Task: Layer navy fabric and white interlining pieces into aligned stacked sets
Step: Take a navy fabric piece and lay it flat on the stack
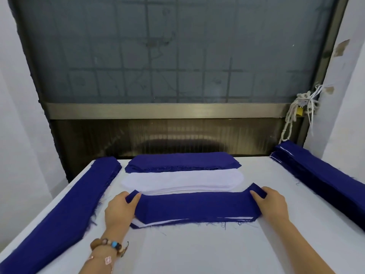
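I get a single view, from the head: it looks forward and down across the counter, close above the left hand and right hand, facing a window behind it.

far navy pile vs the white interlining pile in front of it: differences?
Colour: the navy pile is dark blue, the white interlining pile white. Ends: the navy pile's are cut at an angle, the white pile's rounded. Edges: the navy pile's near edge is frayed, the white pile's clean. Both lie flat, crosswise on the table.
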Action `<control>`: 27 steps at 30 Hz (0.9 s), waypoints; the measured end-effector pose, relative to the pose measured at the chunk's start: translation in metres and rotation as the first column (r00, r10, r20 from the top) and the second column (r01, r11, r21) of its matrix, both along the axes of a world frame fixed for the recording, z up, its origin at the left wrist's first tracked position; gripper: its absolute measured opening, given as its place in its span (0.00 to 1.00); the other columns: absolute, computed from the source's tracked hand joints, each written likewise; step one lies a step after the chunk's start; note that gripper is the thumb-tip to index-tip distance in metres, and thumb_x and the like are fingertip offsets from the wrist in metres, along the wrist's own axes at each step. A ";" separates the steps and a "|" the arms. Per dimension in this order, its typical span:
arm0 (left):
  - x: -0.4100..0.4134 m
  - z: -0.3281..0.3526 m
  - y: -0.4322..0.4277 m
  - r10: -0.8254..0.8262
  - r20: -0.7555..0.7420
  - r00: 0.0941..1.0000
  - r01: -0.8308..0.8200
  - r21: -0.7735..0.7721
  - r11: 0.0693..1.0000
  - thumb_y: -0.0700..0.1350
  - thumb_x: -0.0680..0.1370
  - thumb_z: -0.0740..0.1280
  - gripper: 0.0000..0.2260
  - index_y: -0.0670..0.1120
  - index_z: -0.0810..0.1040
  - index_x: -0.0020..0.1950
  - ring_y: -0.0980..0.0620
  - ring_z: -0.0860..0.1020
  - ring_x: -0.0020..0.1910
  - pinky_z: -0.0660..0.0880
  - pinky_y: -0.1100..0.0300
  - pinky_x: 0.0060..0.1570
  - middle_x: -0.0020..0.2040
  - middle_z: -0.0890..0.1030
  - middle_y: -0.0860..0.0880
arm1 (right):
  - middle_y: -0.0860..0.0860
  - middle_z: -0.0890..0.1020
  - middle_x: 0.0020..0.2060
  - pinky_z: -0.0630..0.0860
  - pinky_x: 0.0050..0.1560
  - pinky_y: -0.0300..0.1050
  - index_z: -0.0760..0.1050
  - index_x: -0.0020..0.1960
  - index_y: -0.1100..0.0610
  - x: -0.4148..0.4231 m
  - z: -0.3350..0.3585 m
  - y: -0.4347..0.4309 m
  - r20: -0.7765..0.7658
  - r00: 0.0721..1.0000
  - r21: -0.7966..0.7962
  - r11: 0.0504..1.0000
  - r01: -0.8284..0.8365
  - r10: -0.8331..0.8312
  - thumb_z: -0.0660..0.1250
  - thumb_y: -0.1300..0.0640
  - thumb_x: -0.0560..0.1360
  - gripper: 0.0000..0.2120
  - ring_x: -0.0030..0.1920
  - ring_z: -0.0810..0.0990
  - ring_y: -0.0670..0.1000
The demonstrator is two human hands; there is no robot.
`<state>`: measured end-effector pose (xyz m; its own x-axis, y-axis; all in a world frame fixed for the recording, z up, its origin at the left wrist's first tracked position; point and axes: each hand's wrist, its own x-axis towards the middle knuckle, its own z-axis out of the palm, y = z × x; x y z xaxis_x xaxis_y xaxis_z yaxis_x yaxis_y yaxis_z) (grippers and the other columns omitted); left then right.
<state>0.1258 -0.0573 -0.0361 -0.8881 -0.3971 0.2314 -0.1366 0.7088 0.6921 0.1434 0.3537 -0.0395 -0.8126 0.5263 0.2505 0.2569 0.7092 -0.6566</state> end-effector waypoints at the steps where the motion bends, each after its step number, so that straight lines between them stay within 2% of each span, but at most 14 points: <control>1: -0.002 0.000 -0.001 0.006 0.012 1.000 -0.006 -0.029 1.000 0.53 0.79 0.64 0.17 0.41 0.73 0.37 0.49 0.74 0.32 0.63 0.57 0.31 0.32 0.76 0.47 | 0.51 0.77 0.31 0.65 0.30 0.44 0.73 0.37 0.59 -0.002 0.001 0.001 0.018 1.000 0.013 1.000 0.020 -0.020 0.66 0.50 0.76 0.14 0.33 0.74 0.51; 4: -0.006 -0.002 -0.004 0.028 0.028 0.999 -0.026 -0.059 0.998 0.50 0.79 0.65 0.15 0.43 0.72 0.36 0.48 0.74 0.32 0.63 0.58 0.30 0.32 0.76 0.47 | 0.50 0.77 0.31 0.65 0.30 0.43 0.73 0.35 0.56 -0.006 0.002 0.004 0.050 0.996 0.046 0.996 0.072 -0.075 0.65 0.48 0.76 0.15 0.33 0.74 0.52; 7: -0.004 -0.007 -0.006 0.051 -0.017 0.999 -0.052 -0.065 0.997 0.50 0.79 0.65 0.13 0.45 0.72 0.37 0.49 0.75 0.31 0.65 0.59 0.29 0.31 0.76 0.49 | 0.47 0.77 0.32 0.65 0.30 0.41 0.75 0.39 0.52 -0.007 -0.001 0.002 0.061 0.994 0.099 0.991 0.087 -0.093 0.65 0.46 0.76 0.12 0.34 0.74 0.52; 11: 0.000 -0.009 -0.010 0.067 -0.018 0.998 -0.069 -0.186 0.980 0.53 0.78 0.65 0.10 0.50 0.73 0.40 0.53 0.74 0.31 0.63 0.60 0.27 0.32 0.76 0.52 | 0.45 0.76 0.32 0.64 0.30 0.41 0.75 0.41 0.50 -0.008 -0.004 0.001 0.058 0.992 0.148 0.983 0.105 -0.115 0.64 0.44 0.75 0.10 0.34 0.74 0.52; 19: -0.001 -0.011 -0.012 0.052 -0.036 0.998 -0.057 -0.141 0.988 0.50 0.78 0.68 0.08 0.48 0.73 0.43 0.50 0.75 0.35 0.66 0.58 0.32 0.35 0.77 0.51 | 0.46 0.77 0.33 0.66 0.32 0.42 0.74 0.42 0.49 -0.008 -0.009 0.002 0.058 0.990 0.134 0.984 0.117 -0.125 0.63 0.44 0.76 0.09 0.35 0.75 0.52; 27: 0.002 -0.007 -0.012 0.084 -0.049 0.995 -0.089 -0.105 0.990 0.46 0.79 0.67 0.07 0.45 0.74 0.44 0.53 0.71 0.31 0.60 0.64 0.28 0.33 0.75 0.51 | 0.47 0.78 0.35 0.69 0.33 0.42 0.72 0.44 0.49 -0.006 -0.011 0.005 0.082 0.992 0.082 0.993 0.090 -0.097 0.62 0.48 0.76 0.06 0.36 0.76 0.52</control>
<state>0.1281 -0.0691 -0.0427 -0.8396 -0.4425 0.3151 -0.1712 0.7661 0.6195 0.1372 0.3585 -0.0503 -0.7811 0.5823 0.2253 0.3772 0.7276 -0.5730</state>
